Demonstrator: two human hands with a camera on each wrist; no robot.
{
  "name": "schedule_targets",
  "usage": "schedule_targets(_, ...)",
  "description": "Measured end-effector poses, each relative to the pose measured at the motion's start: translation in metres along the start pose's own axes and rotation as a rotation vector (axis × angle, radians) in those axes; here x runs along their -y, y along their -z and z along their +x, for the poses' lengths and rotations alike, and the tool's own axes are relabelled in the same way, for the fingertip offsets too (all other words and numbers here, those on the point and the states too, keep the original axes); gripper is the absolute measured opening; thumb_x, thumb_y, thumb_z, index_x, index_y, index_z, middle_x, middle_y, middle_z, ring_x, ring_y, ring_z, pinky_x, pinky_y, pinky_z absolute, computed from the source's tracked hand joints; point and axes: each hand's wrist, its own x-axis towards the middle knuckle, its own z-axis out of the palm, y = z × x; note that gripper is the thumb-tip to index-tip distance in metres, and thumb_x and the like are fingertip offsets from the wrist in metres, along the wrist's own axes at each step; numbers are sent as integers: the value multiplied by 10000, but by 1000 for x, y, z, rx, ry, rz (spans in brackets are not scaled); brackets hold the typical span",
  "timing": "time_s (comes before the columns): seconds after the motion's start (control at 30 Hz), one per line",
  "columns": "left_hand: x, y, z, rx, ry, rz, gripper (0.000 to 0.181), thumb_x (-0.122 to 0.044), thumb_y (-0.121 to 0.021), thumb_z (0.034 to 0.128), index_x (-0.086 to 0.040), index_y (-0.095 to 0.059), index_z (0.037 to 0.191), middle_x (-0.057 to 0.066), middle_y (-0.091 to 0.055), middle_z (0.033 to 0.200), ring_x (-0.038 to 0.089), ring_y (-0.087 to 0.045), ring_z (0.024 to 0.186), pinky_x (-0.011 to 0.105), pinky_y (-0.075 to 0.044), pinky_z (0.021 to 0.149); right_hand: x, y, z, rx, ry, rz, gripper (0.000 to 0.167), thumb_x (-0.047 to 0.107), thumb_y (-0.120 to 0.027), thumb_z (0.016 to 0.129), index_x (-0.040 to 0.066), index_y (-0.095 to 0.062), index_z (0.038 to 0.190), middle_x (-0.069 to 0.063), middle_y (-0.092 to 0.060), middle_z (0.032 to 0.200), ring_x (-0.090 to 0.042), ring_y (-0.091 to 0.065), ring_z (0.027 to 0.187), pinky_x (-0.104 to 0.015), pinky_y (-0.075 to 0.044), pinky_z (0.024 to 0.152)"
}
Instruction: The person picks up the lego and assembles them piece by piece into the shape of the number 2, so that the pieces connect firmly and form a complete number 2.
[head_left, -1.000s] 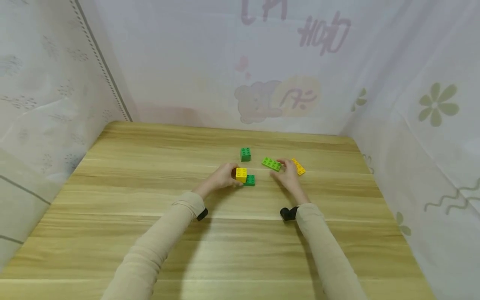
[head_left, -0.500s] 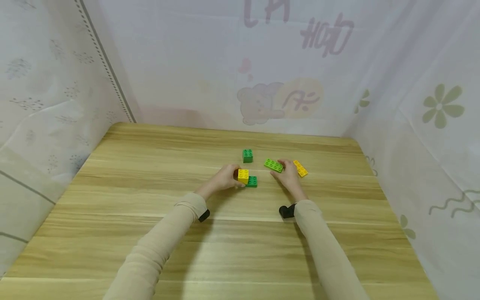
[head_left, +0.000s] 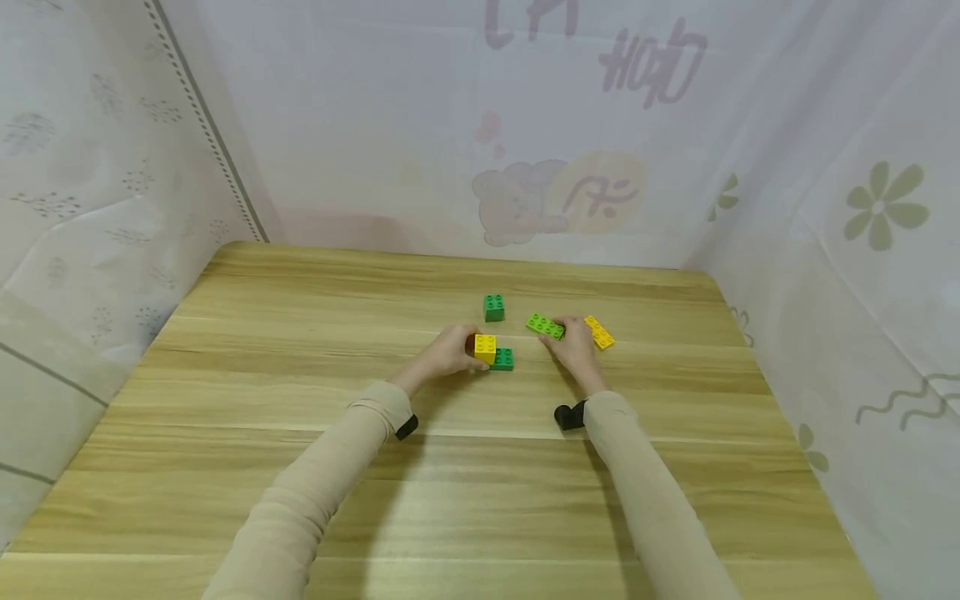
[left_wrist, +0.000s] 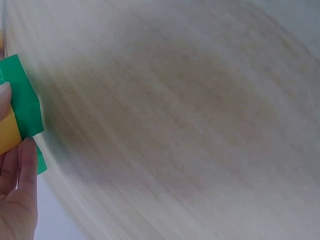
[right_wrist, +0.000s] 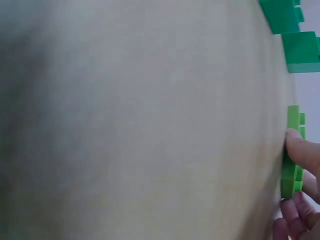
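My left hand [head_left: 452, 350] grips a yellow building brick [head_left: 485, 348] that sits on the left part of a longer green brick [head_left: 505, 359]. In the left wrist view, the green brick's side [left_wrist: 26, 95] shows against the yellow one [left_wrist: 9, 132], with the fingers on both. To the right, my right hand [head_left: 577, 343] pinches a flat light-green brick [head_left: 543, 324] by its right end. The right wrist view has thumb and fingers on the light-green brick [right_wrist: 290, 172], which lies low, at or just above the tabletop.
A dark-green square brick [head_left: 493, 308] stands behind the yellow one. Just right of my right hand lies a flat orange-yellow brick [head_left: 599, 332]. The wooden table [head_left: 337, 292] ends at a printed cloth [head_left: 375, 125] behind and at both sides.
My right wrist has shifted slightly forward and left, and its fingers have closed in on the light-green brick. The left hand keeps its grip; the head view has moved a little.
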Motion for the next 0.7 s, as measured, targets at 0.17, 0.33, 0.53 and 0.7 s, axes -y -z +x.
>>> schedule_targets(0.17,0,-1,1,3,-1,3,434,-112,-748,744,33,-545,1098,132,-616,1025,212,-574,922,325,-491,862,1,7,1,36,-31,42,471,227,-640,857,-6,-507,1245,-200,-475,1265,-312,-454,1164,-433,-392,981)
schedule_targets(0.33,0,0,1,2,-9,-4,444,-110,-750,741,35,-542,1106,138,-613,1032,218,-575,928,325,-493,861,3,18,1,45,-53,104,482,226,-621,871,-13,-477,1264,-208,-443,1286,-307,-466,1130,-424,-430,937)
schedule_targets(0.53,1,0,2,2,-15,-12,440,-107,-748,743,34,-539,1103,138,-612,1020,216,-574,913,320,-498,843,9,31,2,24,-25,145,478,218,-623,869,-12,-484,1264,-216,-469,1262,-312,-493,1070,-416,-459,879)
schedule_targets(0.7,3,0,1,3,-16,-15,449,-110,-749,742,36,-541,1112,136,-612,1025,211,-571,911,315,-497,842,18,41,1,-2,59,111,472,181,-641,855,-27,-499,1255,-226,-494,1243,-339,-476,1093,-444,-440,894)
